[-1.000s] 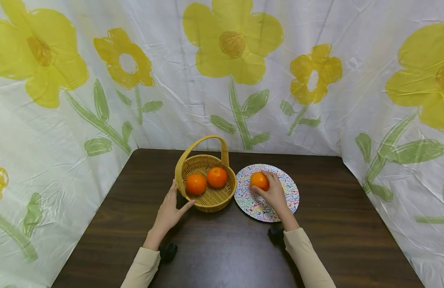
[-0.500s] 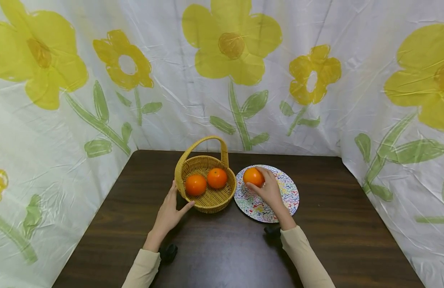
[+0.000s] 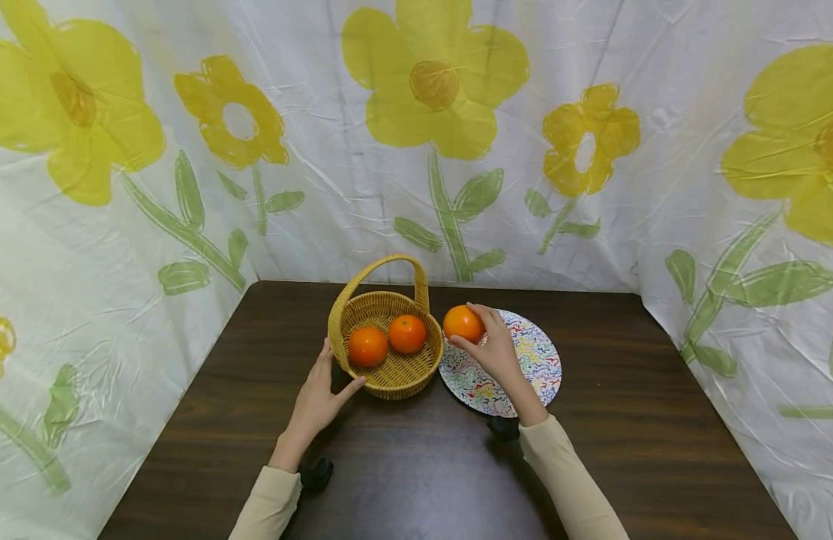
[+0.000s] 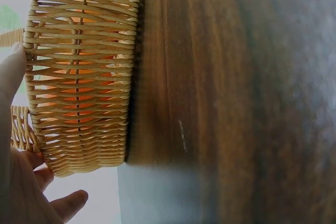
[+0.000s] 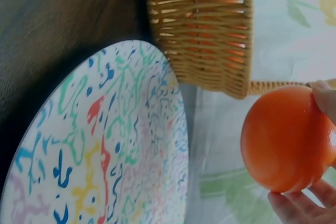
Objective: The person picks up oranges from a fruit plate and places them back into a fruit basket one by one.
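Note:
My right hand [image 3: 495, 351] holds an orange [image 3: 463, 324] between thumb and fingers, above the left part of a round plate [image 3: 537, 367] with a colourful squiggle pattern. In the right wrist view that orange [image 5: 286, 140] hangs clear of the plate [image 5: 79, 145]. Beside the plate stands a yellow wicker basket [image 3: 396, 390] with a tall handle. Two more oranges lie inside it, one on the left [image 3: 367, 346] and one at the right rear [image 3: 408, 334]. My left hand [image 3: 316, 397] rests against the basket's left side, fingers extended and thumb at the front rim.
A dark wooden table [image 3: 416, 465] carries everything. Behind and at both sides hangs a white curtain [image 3: 308, 225] printed with yellow flowers. The basket handle [image 3: 379, 262] arches up over the basket's rear left part.
My right hand has raised the orange from the plate's middle and carried it left toward the basket. My left hand and the basket stay where they were.

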